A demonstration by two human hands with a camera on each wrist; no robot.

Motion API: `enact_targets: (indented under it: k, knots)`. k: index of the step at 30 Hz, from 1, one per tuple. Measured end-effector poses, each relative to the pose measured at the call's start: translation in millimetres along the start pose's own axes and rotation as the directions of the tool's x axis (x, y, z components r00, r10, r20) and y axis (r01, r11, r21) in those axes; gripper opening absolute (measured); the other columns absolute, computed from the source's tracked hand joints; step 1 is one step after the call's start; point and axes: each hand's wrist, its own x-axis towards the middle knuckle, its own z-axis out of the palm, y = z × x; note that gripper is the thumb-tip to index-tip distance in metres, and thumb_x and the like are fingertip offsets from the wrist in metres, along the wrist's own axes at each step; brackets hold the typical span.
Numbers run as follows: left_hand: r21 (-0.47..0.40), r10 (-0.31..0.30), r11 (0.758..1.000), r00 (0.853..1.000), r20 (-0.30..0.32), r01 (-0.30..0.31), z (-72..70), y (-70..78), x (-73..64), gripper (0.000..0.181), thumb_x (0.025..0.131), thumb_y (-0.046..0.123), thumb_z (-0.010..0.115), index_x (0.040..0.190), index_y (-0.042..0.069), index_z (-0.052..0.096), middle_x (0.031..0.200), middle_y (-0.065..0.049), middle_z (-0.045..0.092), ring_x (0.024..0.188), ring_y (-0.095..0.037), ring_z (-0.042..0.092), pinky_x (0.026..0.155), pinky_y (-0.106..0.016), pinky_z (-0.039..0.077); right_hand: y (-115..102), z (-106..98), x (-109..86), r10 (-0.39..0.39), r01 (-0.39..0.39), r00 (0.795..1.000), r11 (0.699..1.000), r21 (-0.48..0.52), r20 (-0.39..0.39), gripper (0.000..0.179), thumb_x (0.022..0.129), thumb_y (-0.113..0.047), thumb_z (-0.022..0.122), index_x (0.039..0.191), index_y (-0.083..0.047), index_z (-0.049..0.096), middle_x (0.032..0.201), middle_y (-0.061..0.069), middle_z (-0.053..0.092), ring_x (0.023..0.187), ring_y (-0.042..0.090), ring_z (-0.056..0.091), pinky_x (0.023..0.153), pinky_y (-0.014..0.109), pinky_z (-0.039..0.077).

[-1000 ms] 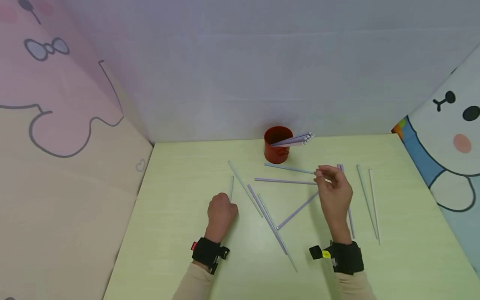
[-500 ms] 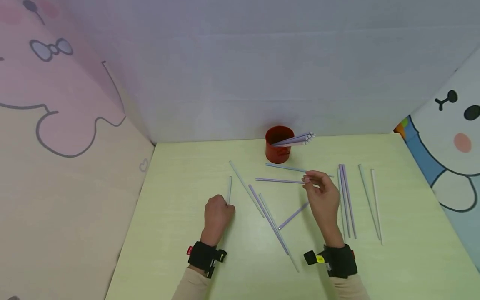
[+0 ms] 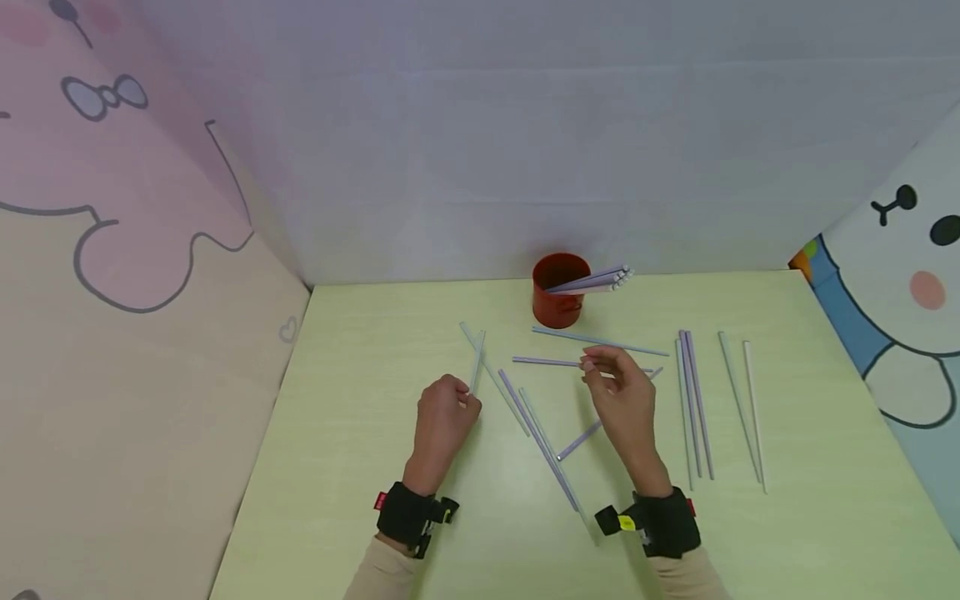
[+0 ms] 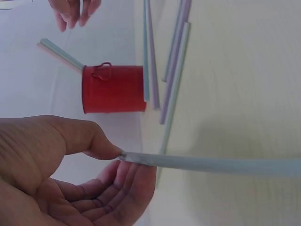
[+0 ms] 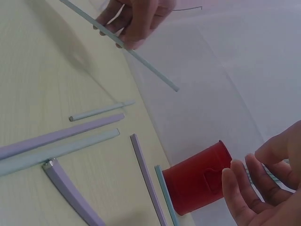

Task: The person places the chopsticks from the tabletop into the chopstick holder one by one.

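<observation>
My left hand (image 3: 444, 421) pinches one end of a thin pale green stick (image 4: 225, 164) between thumb and fingers. In the right wrist view this stick slants in the air, off the table. My right hand (image 3: 622, 404) hovers over the sticks in the middle, its fingers bent loosely with nothing between them. Below it lie a lilac stick (image 3: 546, 361) across the table and a slanting lilac stick (image 3: 581, 439), both partly hidden by this hand. A pale green stick (image 3: 495, 379) on the table overlaps the held one in the head view.
A red cup (image 3: 557, 308) with a bundle of sticks (image 3: 596, 281) leaning out to the right stands at the back edge. A blue stick (image 3: 600, 340) lies before it. Several lilac, green and white sticks (image 3: 754, 417) lie at the right; a wall cloth rises behind.
My left hand has raised its stick, which now tilts toward the right at its far end. My right hand has moved left, away from the blue stick.
</observation>
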Motion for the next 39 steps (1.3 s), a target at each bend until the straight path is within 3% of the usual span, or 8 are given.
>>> enact_targets:
  k: [5,9,15,19,25,30,34,39]
  knots:
    - [-0.013,0.073,0.997,0.997,-0.025,-0.073,-2.6,16.9,-0.1,0.005,0.078,0.006,0.068,0.083,0.004,0.067,0.069,-0.003,0.067,0.058,-0.016,0.057,0.05,-0.03,0.047,-5.9,8.0,-1.2,0.004,-0.004,0.999,1.0,-0.01,0.042,0.023,0.089,0.002,0.068,0.111,0.002,0.066,0.1,0.013,0.07,0.086,0.018,0.067,0.072,0.011,0.055]
    - [-0.039,0.144,0.988,0.988,-0.057,-0.146,-4.9,29.5,-1.5,0.006,0.078,0.006,0.068,0.084,0.005,0.067,0.069,0.0,0.067,0.052,-0.01,0.057,0.047,-0.026,0.046,-14.0,13.4,-0.8,0.011,-0.012,0.996,1.0,0.018,0.084,0.024,0.089,0.002,0.068,0.113,0.002,0.065,0.102,0.014,0.069,0.087,0.021,0.068,0.073,0.012,0.056]
    - [-0.123,0.263,0.954,0.96,-0.098,-0.274,-5.9,43.8,-4.1,0.009,0.081,0.007,0.066,0.089,0.007,0.066,0.076,0.003,0.065,0.053,-0.003,0.057,0.046,-0.022,0.048,-27.7,18.5,2.5,-0.013,0.0,0.99,0.996,0.093,0.139,0.025,0.089,0.003,0.067,0.114,0.005,0.064,0.104,0.02,0.068,0.09,0.027,0.066,0.075,0.016,0.057]
    - [-0.159,0.38,0.903,0.914,-0.143,-0.4,-5.1,50.6,-6.2,0.014,0.083,0.008,0.067,0.097,0.006,0.063,0.085,0.0,0.064,0.064,-0.005,0.059,0.053,-0.025,0.054,-37.2,19.9,3.7,-0.026,0.013,0.988,0.996,0.083,0.154,0.026,0.089,0.001,0.068,0.115,0.003,0.064,0.103,0.015,0.069,0.091,0.022,0.066,0.076,0.016,0.056]
    - [-0.189,0.532,0.798,0.816,-0.228,-0.573,-5.4,60.3,-7.3,0.019,0.084,0.006,0.068,0.101,0.004,0.06,0.092,-0.003,0.063,0.073,-0.009,0.061,0.063,-0.025,0.057,-56.7,18.9,3.9,-0.094,0.078,0.984,0.991,0.113,0.15,0.028,0.087,0.006,0.068,0.114,0.003,0.065,0.103,0.015,0.068,0.094,0.018,0.065,0.08,0.017,0.055]
    - [-0.201,0.601,0.724,0.746,-0.287,-0.66,-5.4,67.5,-6.5,0.022,0.083,0.003,0.069,0.102,0.001,0.06,0.096,-0.006,0.063,0.077,-0.011,0.063,0.069,-0.024,0.058,-72.8,19.7,5.1,-0.193,0.169,0.973,0.97,0.176,0.129,0.032,0.081,0.019,0.067,0.11,0.008,0.064,0.098,0.019,0.066,0.092,0.018,0.064,0.082,0.018,0.055]
    - [-0.201,0.614,0.698,0.719,-0.326,-0.688,-4.5,72.3,-6.3,0.024,0.081,0.001,0.071,0.102,0.0,0.06,0.097,-0.008,0.063,0.078,-0.011,0.063,0.07,-0.023,0.058,-89.3,21.2,5.4,-0.255,0.232,0.962,0.951,0.203,0.094,0.03,0.076,0.027,0.066,0.103,0.014,0.063,0.091,0.024,0.064,0.087,0.017,0.065,0.083,0.018,0.055]
    - [-0.216,0.606,0.697,0.722,-0.334,-0.684,-2.7,75.4,-7.5,0.028,0.078,-0.002,0.074,0.102,-0.001,0.06,0.097,-0.008,0.063,0.08,-0.012,0.064,0.072,-0.023,0.059,-102.3,20.9,5.3,-0.261,0.243,0.963,0.947,0.208,0.063,0.027,0.075,0.03,0.063,0.099,0.02,0.06,0.088,0.028,0.061,0.084,0.019,0.064,0.082,0.018,0.055]
